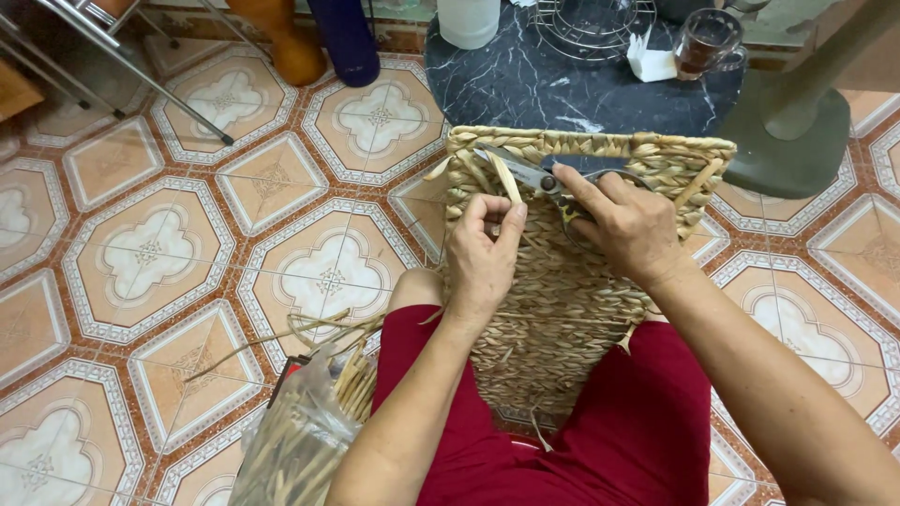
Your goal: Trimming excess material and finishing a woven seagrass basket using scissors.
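A woven straw basket (562,309) rests on my lap, its braided rim (600,145) pointing away from me. My left hand (483,258) pinches a loose straw strand (506,178) that sticks up from the weave. My right hand (628,225) grips metal scissors (525,171), their open blades lying against the strand near the rim. I wear red shorts (647,422).
A plastic bag of straw offcuts (300,440) lies by my left knee on the patterned tile floor (150,253). Beyond the basket stands a dark marble table (525,84) with a glass mug (708,42), a white container (467,21) and a wire rack (591,26). A green fan base (787,131) is at right.
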